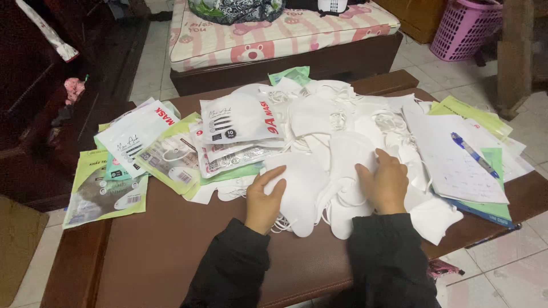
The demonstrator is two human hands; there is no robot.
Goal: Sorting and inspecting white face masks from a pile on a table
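A heap of loose white face masks (337,122) covers the middle of a dark brown table (165,251). My left hand (264,199) rests flat on one white mask (302,191) at the near edge of the heap, fingers spread on its left side. My right hand (387,182) presses on the masks just to the right, fingers curled into the pile. Both arms wear dark sleeves. Sealed mask packets (237,120) lie stacked to the left of the heap.
More flat packets, white and green (105,191), fan out at the table's left edge, some overhanging it. Sheets of paper with a blue pen (474,155) lie on the right. Behind stand a bench with a pink cushion (274,31) and a pink basket (462,28).
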